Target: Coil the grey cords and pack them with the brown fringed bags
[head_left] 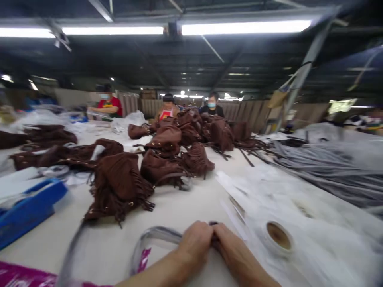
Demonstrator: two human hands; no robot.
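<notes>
My left hand (pixel 196 243) and my right hand (pixel 226 241) meet at the front of the table, both closed. Between them a bit of dark material shows, apparently part of a bag strap. A greyish strap (pixel 161 232) loops up from the bottom and runs into my left hand; its end is hidden by my fingers. Left of my hands lies a brown fringed bag (pixel 118 183), with another grey strap (pixel 73 247) trailing from it toward me. Magenta printed plastic (pixel 144 260) peeks out inside the loop. The picture is blurred.
Brown bags (pixel 164 141) are heaped across the table (pixel 176 203). A blue bin (pixel 32 211) stands at left, a tape roll (pixel 278 237) on white sheeting (pixel 317 223) at right. Grey straps (pixel 332 163) lie farther right. Several people work beyond the heap.
</notes>
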